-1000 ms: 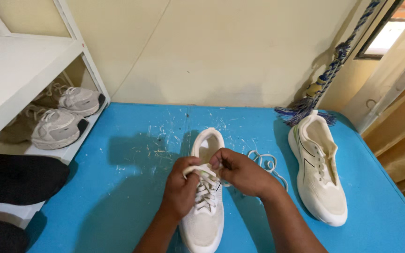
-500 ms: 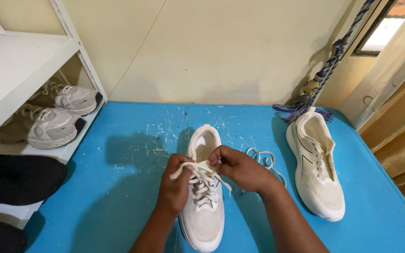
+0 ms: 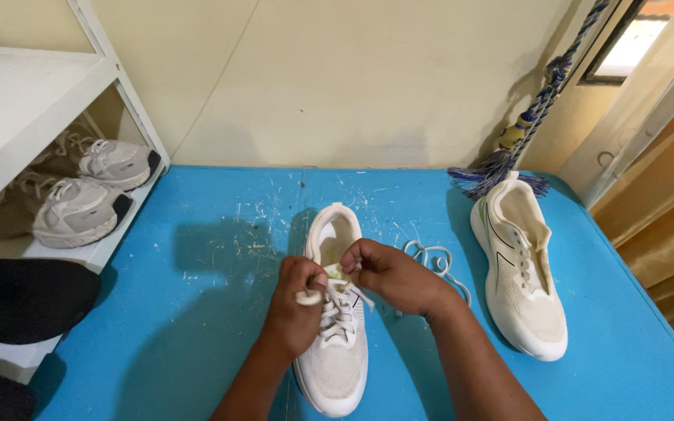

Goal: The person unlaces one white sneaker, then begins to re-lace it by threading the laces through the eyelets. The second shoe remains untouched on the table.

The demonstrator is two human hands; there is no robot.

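A cream-white sneaker [image 3: 335, 366] lies on the blue table [image 3: 196, 312], toe toward me. My left hand [image 3: 296, 304] pinches an end of its white lace [image 3: 339, 316] at the shoe's left side. My right hand [image 3: 391, 274] grips the lace over the tongue, close to the left hand. A loose length of lace [image 3: 429, 257] curls on the table just right of my right hand. The matching second sneaker [image 3: 520, 277] lies apart at the right, with nothing touching it.
A white shelf unit [image 3: 33, 109] stands at the left with two grey-white sneakers [image 3: 79, 210] on a lower shelf and a black item [image 3: 17, 300] below. A blue-purple twisted rope with a frayed end [image 3: 509, 156] leans at the back right corner. Wooden panels stand at the right.
Both hands have stayed on the lace at the shoe's tongue; the left hand has pulled its lace end in closer to the shoe. The view has shifted slightly.
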